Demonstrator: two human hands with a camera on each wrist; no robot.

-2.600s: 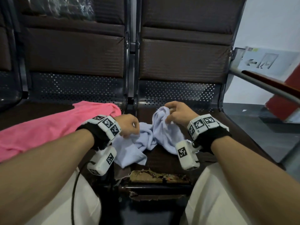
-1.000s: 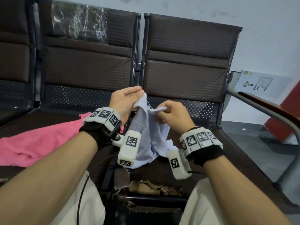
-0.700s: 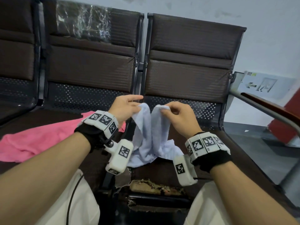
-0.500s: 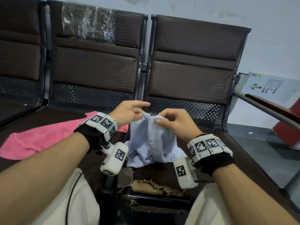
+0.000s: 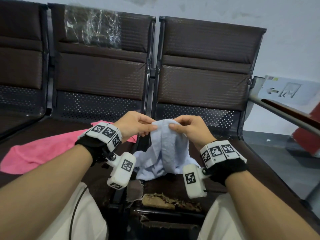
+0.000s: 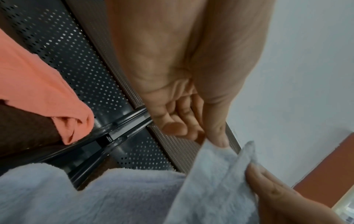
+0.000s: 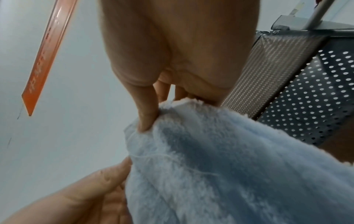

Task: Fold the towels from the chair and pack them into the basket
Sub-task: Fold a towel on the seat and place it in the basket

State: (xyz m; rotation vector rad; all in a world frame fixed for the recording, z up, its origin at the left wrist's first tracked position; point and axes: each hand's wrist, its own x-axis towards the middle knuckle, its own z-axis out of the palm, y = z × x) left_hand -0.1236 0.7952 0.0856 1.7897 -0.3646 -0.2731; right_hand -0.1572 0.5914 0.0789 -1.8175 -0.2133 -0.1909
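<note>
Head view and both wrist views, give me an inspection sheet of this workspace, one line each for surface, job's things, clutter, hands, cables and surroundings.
Surface: dark chair seat; its front edge is torn, padding showing.
Job's things: light blue towel lifted by its top edge, lower part bunched on the seat; pink towel lying spread on the neighbouring seat; basket not in view.
Clutter: clear plastic wrap on one backrest.
Hands: left hand and right hand each pinch the blue towel's top edge, close together.
Cables: black cable hanging below the left wrist.
Surroundings: pale wall, metal armrest, arrow sign.
</note>
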